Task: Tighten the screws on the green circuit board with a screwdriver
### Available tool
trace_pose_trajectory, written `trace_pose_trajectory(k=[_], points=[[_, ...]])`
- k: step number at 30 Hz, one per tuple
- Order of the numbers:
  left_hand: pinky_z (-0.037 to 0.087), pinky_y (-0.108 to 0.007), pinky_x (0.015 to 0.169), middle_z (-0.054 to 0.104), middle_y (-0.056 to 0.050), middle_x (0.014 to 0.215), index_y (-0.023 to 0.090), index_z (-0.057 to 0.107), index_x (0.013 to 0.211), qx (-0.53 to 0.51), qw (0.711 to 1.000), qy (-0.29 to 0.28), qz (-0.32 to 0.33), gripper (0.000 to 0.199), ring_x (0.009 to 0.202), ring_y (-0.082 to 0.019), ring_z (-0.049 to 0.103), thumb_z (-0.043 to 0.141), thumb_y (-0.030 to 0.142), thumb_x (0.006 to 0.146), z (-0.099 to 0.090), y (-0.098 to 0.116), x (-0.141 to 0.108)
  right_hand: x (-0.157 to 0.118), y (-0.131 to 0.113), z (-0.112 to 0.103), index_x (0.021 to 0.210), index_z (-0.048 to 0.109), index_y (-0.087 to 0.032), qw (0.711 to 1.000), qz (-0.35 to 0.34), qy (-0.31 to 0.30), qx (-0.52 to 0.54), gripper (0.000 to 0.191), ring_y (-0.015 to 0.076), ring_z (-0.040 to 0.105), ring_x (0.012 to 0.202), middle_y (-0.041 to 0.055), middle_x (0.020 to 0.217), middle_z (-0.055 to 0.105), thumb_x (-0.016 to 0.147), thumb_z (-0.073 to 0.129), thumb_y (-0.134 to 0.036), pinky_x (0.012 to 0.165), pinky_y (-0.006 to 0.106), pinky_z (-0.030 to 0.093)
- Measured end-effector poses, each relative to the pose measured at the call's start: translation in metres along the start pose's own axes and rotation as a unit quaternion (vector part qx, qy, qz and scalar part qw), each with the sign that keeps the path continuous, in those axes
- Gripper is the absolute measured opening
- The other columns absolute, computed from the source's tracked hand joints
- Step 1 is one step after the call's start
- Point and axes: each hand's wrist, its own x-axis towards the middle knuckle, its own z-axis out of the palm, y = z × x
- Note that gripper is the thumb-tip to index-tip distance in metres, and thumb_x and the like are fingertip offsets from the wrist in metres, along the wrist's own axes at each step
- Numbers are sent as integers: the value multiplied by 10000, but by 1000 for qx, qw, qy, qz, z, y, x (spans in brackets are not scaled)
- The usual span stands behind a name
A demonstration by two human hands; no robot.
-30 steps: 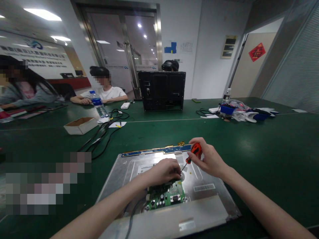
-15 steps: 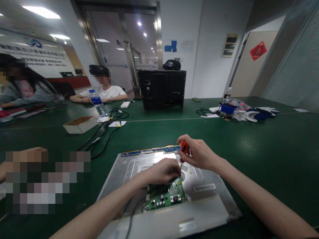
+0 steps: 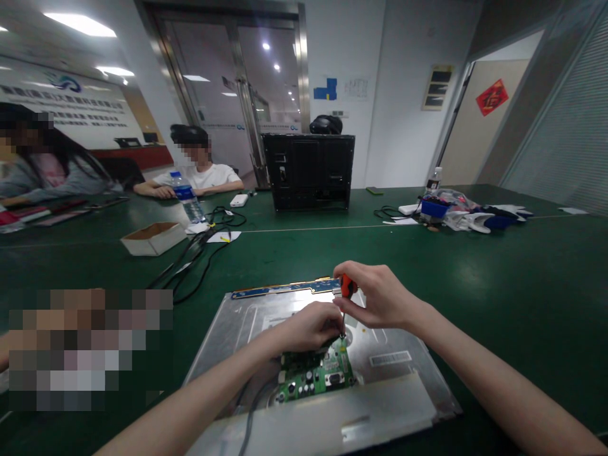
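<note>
A metal display panel lies on the table, with a green circuit board on it and a blue board strip along its far edge. My right hand grips the handle of a red and black screwdriver, held upright with its tip at the green board's far right corner. My left hand is closed over the board's far part, its fingertips by the screwdriver's tip; what they pinch is hidden.
Behind the panel stands a black monitor housing. On the left are an open box, black cables, a bottle and two seated people. A blue container with gloves and bags sits at the far right.
My right hand has shifted slightly, and the screwdriver handle has moved a little left and down. My left hand stays in place. The blurred shape at the left has changed.
</note>
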Motion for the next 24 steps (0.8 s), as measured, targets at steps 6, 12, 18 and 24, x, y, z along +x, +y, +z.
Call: trace_pose_trajectory(k=[6,12,18,24], points=[[456,-223,698,674,-19,812,144,668,818,-2,1000,5,2,172,756,-156,615,567,14,769,1,0,0,-2,-1,1,1047,472,-195,999,31,4,-17,217,135,559,603,20,805,647,843,543,-218,546,236,358],[454,-221,674,679,-14,789,149,673,825,4,1000,7,-4,180,736,-155,619,564,14,780,0,2,-1,-2,4,6,1050,475,-205,999,21,16,-37,278,147,600,617,14,797,665,829,626,-279,550,235,353],[454,-228,684,681,-17,804,155,675,818,14,1000,12,-4,188,746,-157,620,558,13,781,1,4,-1,-3,3,5,1060,473,-198,998,4,28,-48,244,139,600,609,7,781,660,866,595,-285,532,227,350],[472,-277,738,668,-48,885,166,673,901,63,997,54,-1,179,817,-181,613,537,68,837,-18,10,-8,-8,-8,-28,1073,450,-190,997,1,70,-28,215,105,574,584,-21,752,624,877,535,-201,544,212,392]])
